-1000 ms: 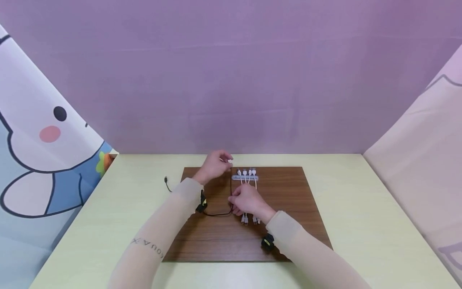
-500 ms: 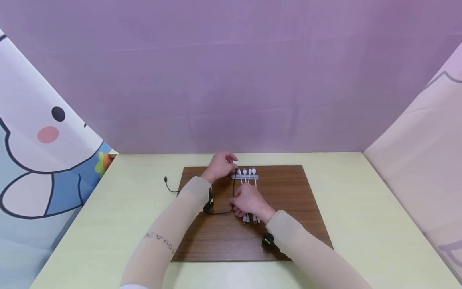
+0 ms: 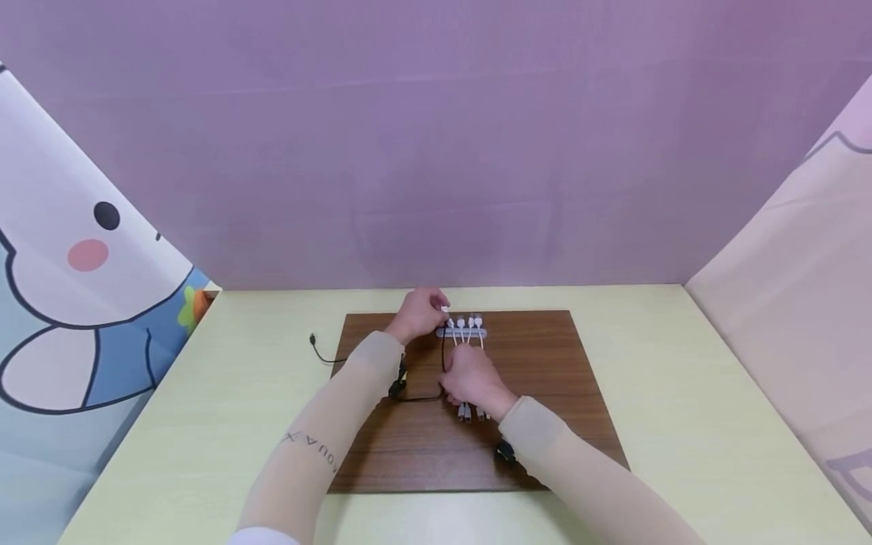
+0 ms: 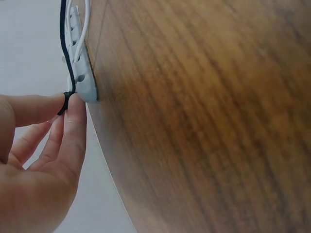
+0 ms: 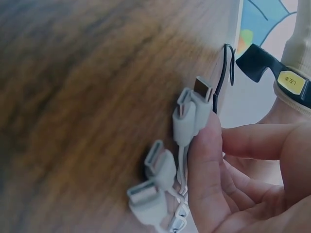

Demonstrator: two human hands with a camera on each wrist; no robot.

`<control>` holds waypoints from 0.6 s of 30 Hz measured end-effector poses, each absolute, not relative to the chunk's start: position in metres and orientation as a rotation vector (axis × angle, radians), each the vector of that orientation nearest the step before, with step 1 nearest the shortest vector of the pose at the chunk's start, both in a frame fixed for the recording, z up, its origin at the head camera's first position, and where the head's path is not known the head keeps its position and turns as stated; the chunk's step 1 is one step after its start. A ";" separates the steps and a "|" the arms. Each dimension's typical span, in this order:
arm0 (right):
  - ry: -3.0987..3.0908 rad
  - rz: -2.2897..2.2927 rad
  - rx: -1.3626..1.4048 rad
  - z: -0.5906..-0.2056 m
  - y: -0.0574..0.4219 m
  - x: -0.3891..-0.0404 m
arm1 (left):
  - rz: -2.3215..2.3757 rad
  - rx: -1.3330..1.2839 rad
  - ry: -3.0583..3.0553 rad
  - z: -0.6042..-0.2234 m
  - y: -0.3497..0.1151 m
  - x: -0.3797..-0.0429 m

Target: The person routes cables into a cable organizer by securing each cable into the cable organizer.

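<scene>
My left hand [image 3: 417,313] is at the board's far edge, thumb and fingers pinching a black cable [image 4: 63,39] close to its light-coloured plug [image 3: 445,309]. In the left wrist view those fingertips sit beside the near end of a grey cable holder [image 4: 86,87], which has a row of slots. White cables [image 3: 470,321] run through the holder. Nearer the person, my right hand [image 3: 472,376] pinches the same black cable lower down. White USB plugs [image 5: 148,201] lie beside its fingers in the right wrist view. Part of the white cables is hidden under this hand.
A brown wood-grain board [image 3: 538,424] lies on the pale yellow table [image 3: 681,393]. The black cable's other plug [image 3: 312,339] rests on the table left of the board. A purple cloth [image 3: 436,151] hangs behind, with printed cloths at both sides.
My left hand has shifted right with the cable's plug, from left of the holder to its left end. The right hand has moved slightly right, still pinching the cable.
</scene>
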State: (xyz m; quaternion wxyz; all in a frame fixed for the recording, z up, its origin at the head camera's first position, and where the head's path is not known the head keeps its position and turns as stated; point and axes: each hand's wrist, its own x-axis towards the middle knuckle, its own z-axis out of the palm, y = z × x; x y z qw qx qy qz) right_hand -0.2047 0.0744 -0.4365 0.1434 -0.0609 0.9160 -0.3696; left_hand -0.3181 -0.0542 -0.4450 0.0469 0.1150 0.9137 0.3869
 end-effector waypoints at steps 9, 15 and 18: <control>2.649 -1.023 -0.177 -0.437 0.073 -0.204 | 1.107 0.337 2.820 -0.446 -0.055 -0.318; 2.684 -0.977 -0.211 -0.437 0.072 -0.203 | 1.089 0.307 2.814 -0.447 -0.055 -0.317; 2.727 -0.923 -0.257 -0.435 0.071 -0.201 | 1.049 0.316 2.825 -0.447 -0.054 -0.318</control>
